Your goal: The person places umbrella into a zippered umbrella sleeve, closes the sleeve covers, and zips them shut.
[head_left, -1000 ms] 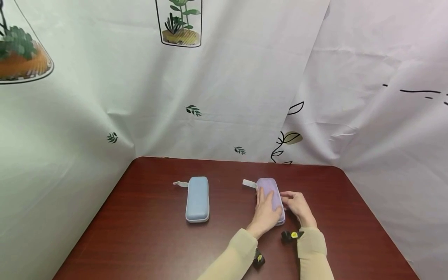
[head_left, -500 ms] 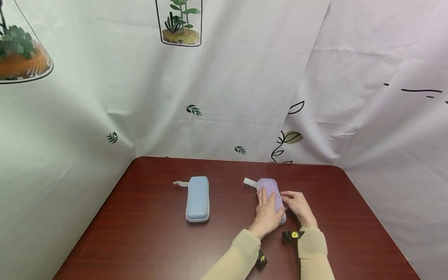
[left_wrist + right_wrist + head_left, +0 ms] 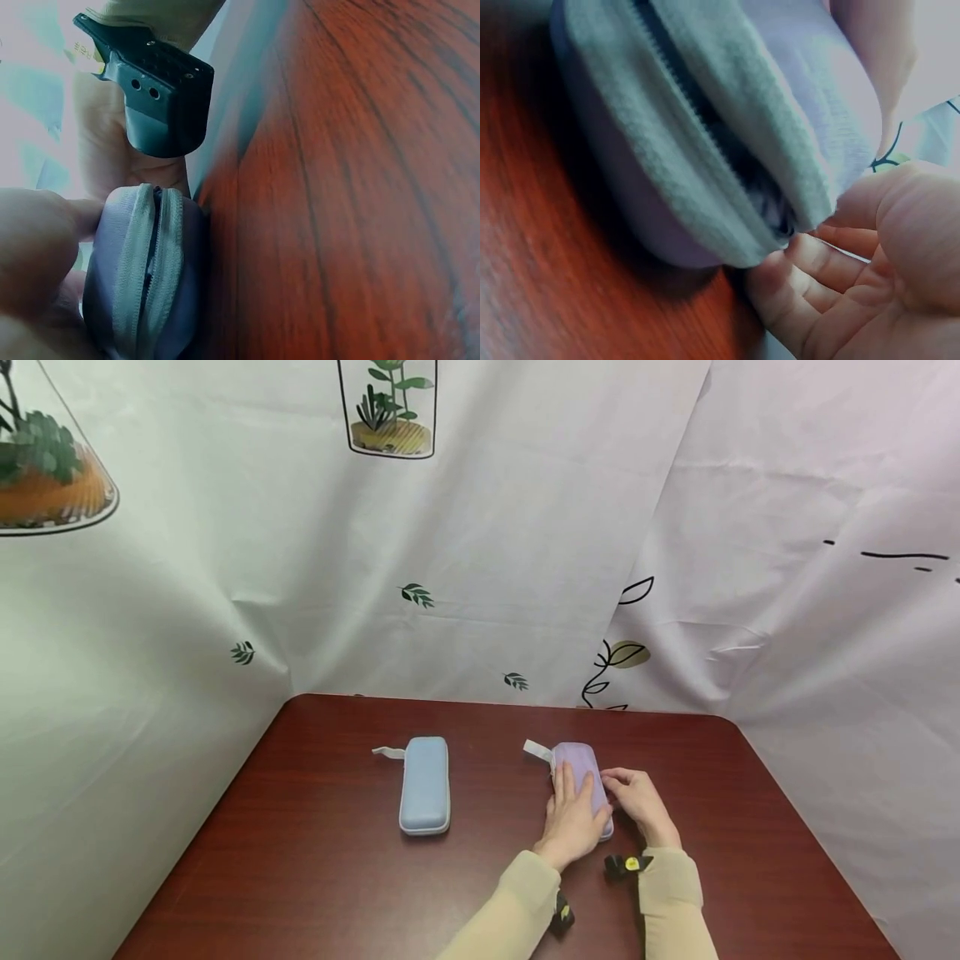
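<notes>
Purple case (image 3: 579, 756) lies on surface (image 3: 315, 860), R of blue case (image 3: 424, 787). L hand (image 3: 573, 828) rests atop, fingers spread; R hand (image 3: 637, 800) pinches its zipper (image 3: 705, 139), whose gap R-wrist cam shows, hidden from head cam.

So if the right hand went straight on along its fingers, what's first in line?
The purple case; the right hand points at its side, fingertips seemingly against the zipper, though exact contact is hard to judge.

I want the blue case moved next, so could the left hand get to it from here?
Probably yes: the left hand rests on the purple case, but nothing stands between that hand and the blue case on the table.
</notes>
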